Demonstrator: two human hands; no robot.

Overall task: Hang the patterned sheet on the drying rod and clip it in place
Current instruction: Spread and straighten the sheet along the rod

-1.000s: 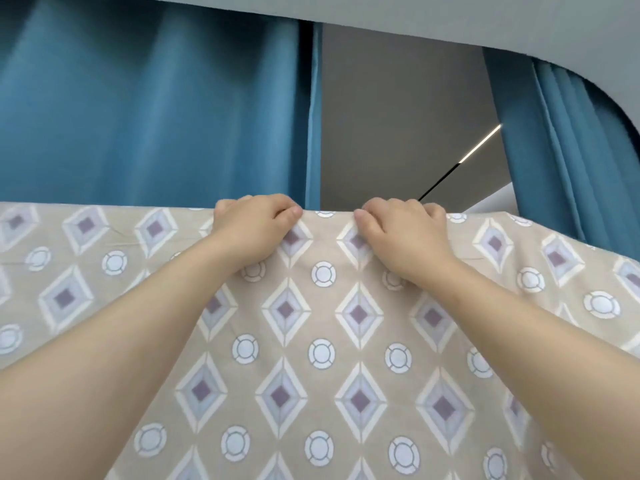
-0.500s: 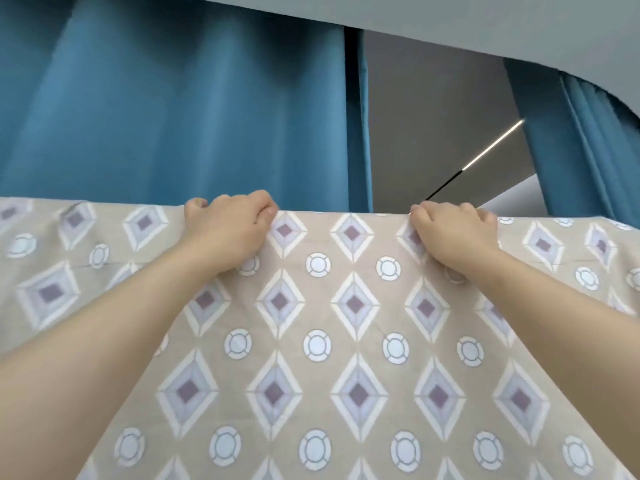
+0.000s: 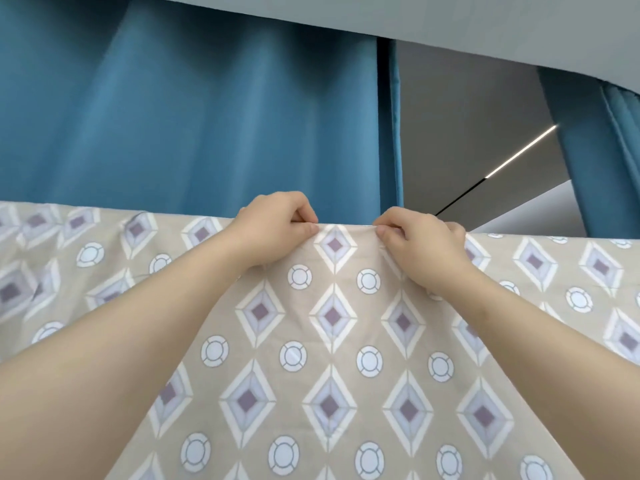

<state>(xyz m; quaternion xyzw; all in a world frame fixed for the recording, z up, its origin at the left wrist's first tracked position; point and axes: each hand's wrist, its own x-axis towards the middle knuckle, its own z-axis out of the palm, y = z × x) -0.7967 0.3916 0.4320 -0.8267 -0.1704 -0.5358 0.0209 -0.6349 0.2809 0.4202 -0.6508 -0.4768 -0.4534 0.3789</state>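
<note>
The patterned sheet (image 3: 332,341), beige with purple diamonds and white circles, hangs across the whole width of the view, its top fold running level at mid height. The drying rod under that fold is hidden by the cloth. My left hand (image 3: 277,226) pinches the top fold between thumb and fingers just left of centre. My right hand (image 3: 422,244) pinches the same fold a short gap to the right. The cloth between them is slightly bunched. No clip is in view.
Blue curtains (image 3: 194,126) hang behind the sheet on the left, and more curtain (image 3: 595,147) on the right. Between them is a grey wall (image 3: 464,133) with a thin light strip (image 3: 519,152). A grey ceiling edge (image 3: 450,15) runs overhead.
Both hands have slid along the top fold and come closer together, near the centre. The view has shifted left, and the fingers now pinch the fold instead of lying over it.
</note>
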